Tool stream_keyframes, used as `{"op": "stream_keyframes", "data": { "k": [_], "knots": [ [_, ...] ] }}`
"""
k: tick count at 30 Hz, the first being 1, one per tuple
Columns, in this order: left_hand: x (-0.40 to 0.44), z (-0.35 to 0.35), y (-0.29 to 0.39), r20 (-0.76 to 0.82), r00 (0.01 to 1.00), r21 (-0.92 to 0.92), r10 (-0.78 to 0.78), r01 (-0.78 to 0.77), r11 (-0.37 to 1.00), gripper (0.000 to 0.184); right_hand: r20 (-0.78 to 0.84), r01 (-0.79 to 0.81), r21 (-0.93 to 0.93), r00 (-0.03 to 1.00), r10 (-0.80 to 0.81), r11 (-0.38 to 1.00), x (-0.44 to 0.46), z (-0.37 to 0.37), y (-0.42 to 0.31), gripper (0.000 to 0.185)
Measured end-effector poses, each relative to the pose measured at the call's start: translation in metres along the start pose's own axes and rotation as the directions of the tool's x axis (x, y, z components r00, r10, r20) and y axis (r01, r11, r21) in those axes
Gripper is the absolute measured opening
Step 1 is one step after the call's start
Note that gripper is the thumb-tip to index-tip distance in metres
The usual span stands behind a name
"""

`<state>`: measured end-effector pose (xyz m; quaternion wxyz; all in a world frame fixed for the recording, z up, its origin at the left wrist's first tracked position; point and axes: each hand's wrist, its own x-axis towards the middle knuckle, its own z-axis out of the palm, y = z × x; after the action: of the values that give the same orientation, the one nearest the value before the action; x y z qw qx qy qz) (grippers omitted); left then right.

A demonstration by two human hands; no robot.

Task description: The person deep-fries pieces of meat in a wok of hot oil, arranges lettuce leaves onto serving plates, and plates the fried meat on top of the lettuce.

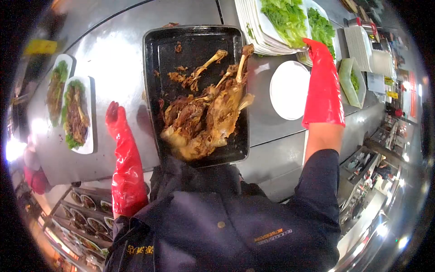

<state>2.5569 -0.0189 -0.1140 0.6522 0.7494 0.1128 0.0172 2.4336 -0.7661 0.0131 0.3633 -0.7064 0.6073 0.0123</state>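
My right hand [318, 53], in a long red rubber glove, is at the near corner of the top plate of lettuce [285, 20]. One finger lies over the rim; the others are mostly hidden. My left hand [117, 119], gloved alike, hovers left of the tray, holding nothing, its fingers slightly bent and apart. Between my hands sits a black baking tray [158, 90] with cooked meat on the bone [213, 118], several bare bone ends and loose scraps. A white oval plate [290, 90] lies near my right forearm.
Two white plates, a nearer one [89, 147] and a farther one [68, 58], hold meat on lettuce at the left. Behind my right hand stand a second plate of lettuce [321, 27], a pale green bin [346, 75] and stacked white dishes [358, 47]. Lower left is a rack of filled dishes [86, 222].
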Motion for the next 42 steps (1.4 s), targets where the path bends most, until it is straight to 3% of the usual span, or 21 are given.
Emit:
{"op": "stream_keyframes", "data": {
  "k": [2, 3, 5, 11, 13, 15, 17, 20, 22, 25, 27, 29, 30, 32, 33, 34, 35, 37, 38, 40, 42],
  "knots": [
    [-0.019, 0.015, 0.014, 0.020, 1.000, -0.006, -0.022, 0.022, 1.000, 0.042, 0.104, 0.007, 0.097, 0.994, -0.017, 0.995, -0.007, 0.003, -0.010, 0.039],
    [-0.029, 0.022, 0.021, 0.043, 0.999, -0.004, -0.020, 0.020, 1.000, 0.042, -0.061, 0.191, -0.102, 0.978, -0.198, 0.976, -0.002, 0.014, -0.009, 0.038],
    [-0.042, 0.031, 0.035, 0.095, 0.994, 0.049, -0.046, 0.042, 0.998, 0.042, -0.145, 0.286, -0.272, 0.932, -0.333, 0.919, 0.013, 0.024, -0.004, 0.037],
    [-0.060, 0.005, 0.028, 0.239, 0.962, 0.086, -0.130, 0.112, 0.990, 0.041, 0.034, 0.416, -0.346, 0.902, -0.431, 0.841, 0.060, 0.008, 0.007, 0.036],
    [-0.072, -0.013, 0.026, 0.234, 0.955, 0.140, -0.181, 0.152, 0.979, 0.042, 0.079, 0.382, -0.241, 0.924, -0.374, 0.892, 0.065, 0.001, 0.016, 0.035],
    [-0.083, -0.025, 0.013, 0.171, 0.957, 0.093, -0.233, 0.220, 0.971, 0.040, 0.122, 0.071, 0.039, 0.990, -0.076, 0.997, 0.029, -0.002, 0.000, 0.031],
    [-0.093, -0.042, 0.004, 0.156, 0.954, 0.099, -0.256, 0.243, 0.965, 0.040, 0.265, -0.019, 0.185, 0.964, -0.031, 0.982, 0.029, -0.002, -0.006, 0.030],
    [-0.097, -0.064, -0.011, 0.160, 0.948, 0.130, -0.276, 0.257, 0.958, 0.041, 0.127, -0.031, 0.323, 0.992, -0.011, 0.946, 0.049, 0.026, -0.011, 0.032],
    [-0.104, -0.071, -0.016, 0.171, 0.944, 0.149, -0.283, 0.259, 0.954, 0.041, -0.047, 0.303, -0.187, 0.948, -0.316, 0.935, 0.053, 0.024, -0.010, 0.034],
    [-0.112, -0.066, -0.009, 0.110, 0.965, 0.139, -0.240, 0.224, 0.965, 0.038, 0.029, 0.183, -0.184, 0.983, -0.180, 0.966, 0.004, 0.022, -0.033, 0.034],
    [-0.118, -0.065, -0.001, 0.152, 0.953, 0.139, -0.263, 0.243, 0.960, 0.039, 0.160, 0.602, -0.230, 0.798, -0.581, 0.764, 0.049, 0.010, -0.004, 0.038],
    [-0.125, -0.065, -0.009, 0.150, 0.981, 0.319, -0.123, 0.069, 0.945, 0.040, 0.209, 0.775, 0.045, 0.610, -0.764, 0.631, 0.077, 0.005, 0.010, 0.054],
    [-0.131, -0.055, 0.025, 0.122, 0.974, 0.333, -0.192, 0.142, 0.932, 0.039, 0.413, 0.032, 0.463, 0.876, -0.248, 0.886, 0.098, 0.027, 0.011, 0.047],
    [-0.135, -0.054, 0.036, 0.158, 0.972, 0.331, -0.174, 0.114, 0.937, 0.040, 0.521, 0.055, 0.411, 0.805, -0.284, 0.910, 0.079, 0.019, -0.007, 0.051],
    [-0.135, -0.055, 0.038, 0.104, 0.982, 0.336, -0.159, 0.116, 0.935, 0.040, 0.520, 0.422, 0.250, 0.700, -0.488, 0.871, 0.082, 0.017, 0.004, 0.053],
    [-0.136, -0.054, 0.038, 0.141, 0.975, 0.309, -0.171, 0.121, 0.943, 0.040, 0.490, 0.776, 0.000, 0.549, -0.677, 0.630, 0.086, 0.015, 0.015, 0.055],
    [-0.136, -0.055, 0.040, 0.189, 0.964, 0.278, -0.186, 0.129, 0.952, 0.041, 0.435, 0.926, -0.203, 0.377, -0.818, 0.318, 0.091, 0.014, 0.026, 0.058],
    [-0.135, -0.060, 0.054, 0.166, 0.969, 0.293, -0.185, 0.131, 0.947, 0.041, 0.228, 0.689, 0.200, 0.659, -0.717, 0.697, 0.074, 0.022, 0.020, 0.055],
    [-0.133, -0.060, 0.059, 0.174, 0.966, 0.311, -0.194, 0.133, 0.941, 0.041, 0.181, 0.484, 0.415, 0.786, -0.591, 0.771, 0.067, 0.026, 0.011, 0.053],
    [-0.130, -0.063, 0.059, 0.183, 0.959, 0.242, -0.214, 0.167, 0.956, 0.042, 0.230, -0.009, 0.755, 0.940, -0.252, 0.656, 0.047, 0.039, -0.007, 0.050],
    [-0.130, -0.067, 0.064, 0.216, 0.946, 0.184, -0.241, 0.203, 0.962, 0.043, 0.232, -0.069, 0.853, 0.939, -0.256, 0.518, 0.020, 0.050, 0.004, 0.050]
  ]
}}
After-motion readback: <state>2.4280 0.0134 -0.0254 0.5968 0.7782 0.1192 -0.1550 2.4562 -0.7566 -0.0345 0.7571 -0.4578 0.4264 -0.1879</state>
